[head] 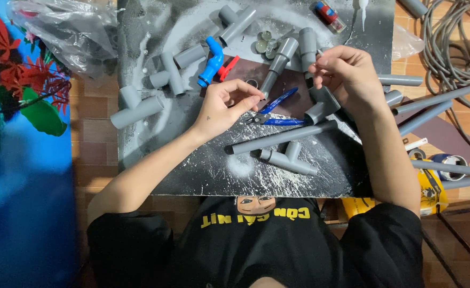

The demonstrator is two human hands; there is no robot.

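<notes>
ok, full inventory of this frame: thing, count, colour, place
dark paint-spattered work board: one, black-grey, centre
grey plastic pipe fittings: many, grey, scattered over board
long grey plastic pipe: one, grey, board centre
grey plastic tee fitting: one, grey, below the long pipe
blue plastic valve with red handle: one, blue and red, upper board
blue-handled cutting pliers: one, blue, between the hands
coiled grey cable: one, grey, top right
clear plastic bag: one, clear, top left
left hand: one, fingers near pliers
right hand: one, fingers pinched over grey fittings
</notes>
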